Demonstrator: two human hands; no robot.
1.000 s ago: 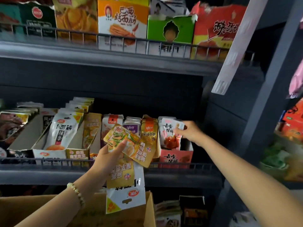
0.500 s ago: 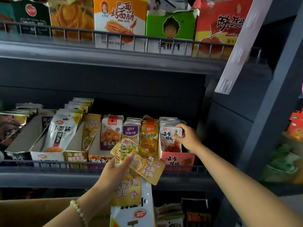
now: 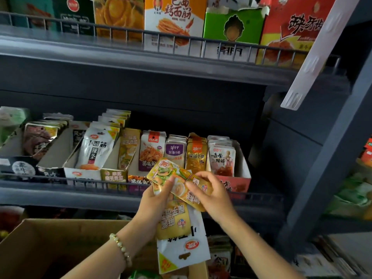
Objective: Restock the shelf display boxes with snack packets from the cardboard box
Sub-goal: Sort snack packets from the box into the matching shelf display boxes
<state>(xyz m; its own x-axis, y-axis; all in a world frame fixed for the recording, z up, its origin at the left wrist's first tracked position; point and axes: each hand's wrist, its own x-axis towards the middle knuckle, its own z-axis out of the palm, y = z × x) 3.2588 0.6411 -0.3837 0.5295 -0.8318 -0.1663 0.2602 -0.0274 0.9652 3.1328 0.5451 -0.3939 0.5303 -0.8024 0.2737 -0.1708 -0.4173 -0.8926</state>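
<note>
- The right hand (image 3: 211,196) pinches the right end of the top packet (image 3: 171,176), with the thumb on its printed face and the fingers curled over its upper edge. It holds nothing else.
- The left hand (image 3: 155,200) grips a fan of packets just below the centre of the frame. Its thumb presses the left part of the top packet and its fingers are wrapped behind. A gold packet (image 3: 173,222) and a white packet (image 3: 183,250) hang down from the same grip.
- The packets look like light, thin, glossy pouches, so they will probably slide over one another and bend rather than break. The flat sealed end where the right hand already pinches seems the best hold. The left thumb will likely need to ease off for one packet to come free without dragging the rest.
- The fan sits in front of the shelf rail (image 3: 60,179), above the open cardboard box (image 3: 50,238) at the lower left.
- The display boxes (image 3: 237,184) line the middle shelf behind. A gold-fronted box (image 3: 113,176) left of centre holds a green-and-gold packet that looks like the top packet, though I cannot be sure. A limp pouch should go in upright, bottom edge first.
</note>
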